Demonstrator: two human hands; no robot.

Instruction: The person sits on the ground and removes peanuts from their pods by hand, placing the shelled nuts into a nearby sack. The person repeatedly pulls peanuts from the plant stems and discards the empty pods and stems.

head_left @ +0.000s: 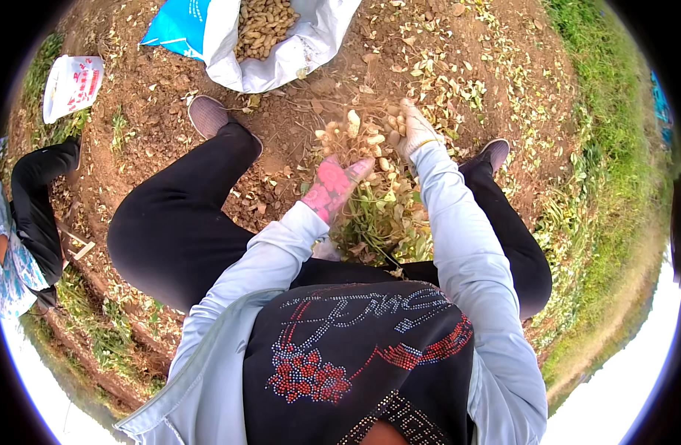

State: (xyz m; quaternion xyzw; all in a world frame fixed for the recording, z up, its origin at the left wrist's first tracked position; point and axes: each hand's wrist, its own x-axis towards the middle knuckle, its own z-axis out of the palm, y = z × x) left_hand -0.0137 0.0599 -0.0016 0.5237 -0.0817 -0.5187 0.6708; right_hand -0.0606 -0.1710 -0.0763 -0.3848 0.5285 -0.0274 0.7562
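I sit on bare soil with my legs apart, holding a pulled-up peanut plant (377,211) between my knees. My left hand (333,185), in a pink-palmed glove, grips the plant's green stems just under the root clump. My right hand (413,130), in a whitish glove, is closed on the pale peanut pods (355,130) hanging in the roots at the top of the plant. Green leaves trail down toward my lap.
A white sack (281,59) with a blue side, open and holding several loose peanuts (260,26), lies ahead on the soil. A white printed bag (72,85) lies far left. Another person (29,222) in dark trousers sits at the left edge. Grass (615,148) borders the right.
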